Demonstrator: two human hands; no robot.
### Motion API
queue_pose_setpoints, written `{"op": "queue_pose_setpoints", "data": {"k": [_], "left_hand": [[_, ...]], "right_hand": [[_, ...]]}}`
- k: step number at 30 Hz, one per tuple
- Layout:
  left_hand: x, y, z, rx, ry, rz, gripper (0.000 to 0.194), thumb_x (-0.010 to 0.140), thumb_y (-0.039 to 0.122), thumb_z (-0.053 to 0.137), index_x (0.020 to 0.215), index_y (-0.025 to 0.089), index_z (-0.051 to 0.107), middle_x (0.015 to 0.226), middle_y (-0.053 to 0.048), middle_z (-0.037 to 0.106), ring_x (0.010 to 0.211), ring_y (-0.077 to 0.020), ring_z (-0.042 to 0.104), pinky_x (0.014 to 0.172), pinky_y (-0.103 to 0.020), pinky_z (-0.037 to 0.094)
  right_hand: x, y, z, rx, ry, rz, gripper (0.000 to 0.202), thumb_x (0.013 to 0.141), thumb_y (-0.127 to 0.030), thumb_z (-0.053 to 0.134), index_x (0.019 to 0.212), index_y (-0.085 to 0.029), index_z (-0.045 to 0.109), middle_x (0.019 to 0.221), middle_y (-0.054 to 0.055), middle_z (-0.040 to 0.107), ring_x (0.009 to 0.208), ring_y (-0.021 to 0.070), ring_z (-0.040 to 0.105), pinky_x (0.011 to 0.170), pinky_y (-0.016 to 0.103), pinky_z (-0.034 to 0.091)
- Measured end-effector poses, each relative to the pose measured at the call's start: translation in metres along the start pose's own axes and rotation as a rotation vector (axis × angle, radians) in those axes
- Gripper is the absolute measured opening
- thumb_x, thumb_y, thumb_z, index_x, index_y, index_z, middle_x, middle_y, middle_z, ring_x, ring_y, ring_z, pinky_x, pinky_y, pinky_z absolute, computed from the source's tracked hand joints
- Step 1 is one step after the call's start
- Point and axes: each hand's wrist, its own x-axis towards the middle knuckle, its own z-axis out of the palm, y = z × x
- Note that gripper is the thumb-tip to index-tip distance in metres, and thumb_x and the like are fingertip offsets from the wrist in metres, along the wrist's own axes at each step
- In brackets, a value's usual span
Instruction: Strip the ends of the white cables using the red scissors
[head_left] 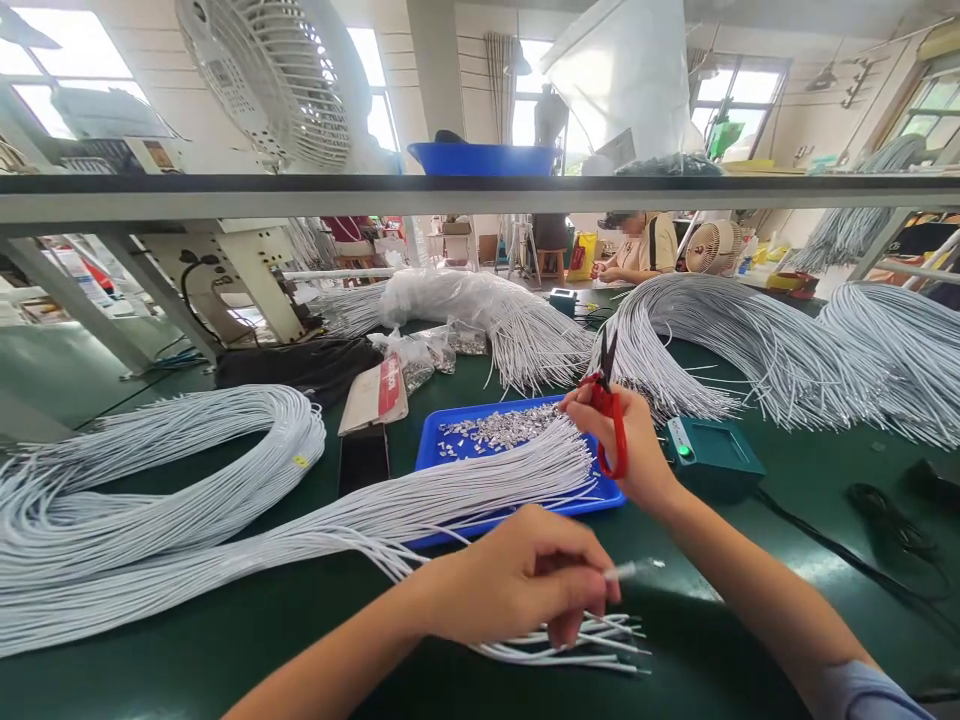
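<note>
My left hand (pixel 525 575) is closed in a pinch on a white cable (pixel 616 574), whose blurred tip points right. Red-handled scissors (pixel 616 440) sit in my right hand (pixel 634 440), black blades pointing up; its thumb and fingertips meet over the tray's right side. A blue tray (pixel 429 440) holds small silvery metal pieces (pixel 499 428), and a thick bundle of white cables (pixel 450 480) lies across it. Below my left hand, several loose cable ends (pixel 577 645) rest on the green table.
A looped cable bundle (pixel 262 420) lies left, more bundles (pixel 720 340) at the back right. A teal device (pixel 716 455) with a green light stands right of the tray, near black cords (pixel 825 560). A shelf edge (pixel 480 195) crosses above. Another person (pixel 645 250) sits beyond.
</note>
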Motion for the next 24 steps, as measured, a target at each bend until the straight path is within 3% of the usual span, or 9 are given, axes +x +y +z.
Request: {"op": "queue_pose_setpoints", "data": {"k": [3,6,11,17,24], "left_hand": [[0.005,-0.005,-0.012,-0.067,0.321,0.154,0.027,0.089,0.038,0.056,0.086,0.012,0.063,0.071,-0.002,0.053,0.055,-0.0103,0.056,0.047,-0.02,0.049],[0.011,-0.008,-0.024,0.017,0.473,0.275,0.03,0.088,0.041,0.058,0.085,0.012,0.063,0.063,0.0,0.05,0.052,-0.0101,0.052,0.047,-0.021,0.047],[0.011,-0.006,-0.027,0.203,0.595,0.337,0.028,0.089,0.038,0.055,0.087,0.012,0.064,0.069,-0.002,0.054,0.054,-0.009,0.05,0.052,-0.022,0.044],[0.012,-0.008,-0.024,0.375,0.616,0.34,0.021,0.089,0.027,0.052,0.079,0.013,0.063,0.07,-0.003,0.056,0.061,-0.0113,0.052,0.054,-0.022,0.044],[0.015,-0.008,-0.016,0.191,0.677,0.401,0.012,0.084,0.023,0.06,0.08,0.012,0.064,0.072,-0.003,0.057,0.058,-0.0099,0.055,0.054,-0.021,0.048]], "right_hand": [[-0.015,-0.011,0.003,-0.017,-0.083,0.006,0.017,0.073,-0.028,0.072,0.068,-0.019,0.058,0.082,0.003,0.07,0.077,0.0169,0.062,0.069,0.029,0.048],[-0.024,-0.015,0.004,-0.045,-0.125,-0.035,0.016,0.076,-0.029,0.07,0.07,-0.019,0.059,0.086,0.004,0.07,0.081,0.019,0.065,0.07,0.031,0.051],[-0.028,-0.015,0.003,-0.043,-0.114,-0.163,0.012,0.081,-0.027,0.066,0.074,-0.02,0.058,0.082,0.003,0.069,0.08,0.019,0.065,0.073,0.033,0.053],[-0.031,-0.016,0.002,-0.081,-0.097,-0.257,0.015,0.078,-0.019,0.07,0.074,-0.021,0.055,0.077,0.0,0.065,0.069,0.0136,0.059,0.063,0.026,0.048],[-0.041,-0.014,0.007,-0.129,-0.09,-0.307,0.016,0.078,-0.013,0.068,0.077,-0.022,0.055,0.076,-0.002,0.062,0.071,0.0129,0.056,0.067,0.026,0.048]]}}
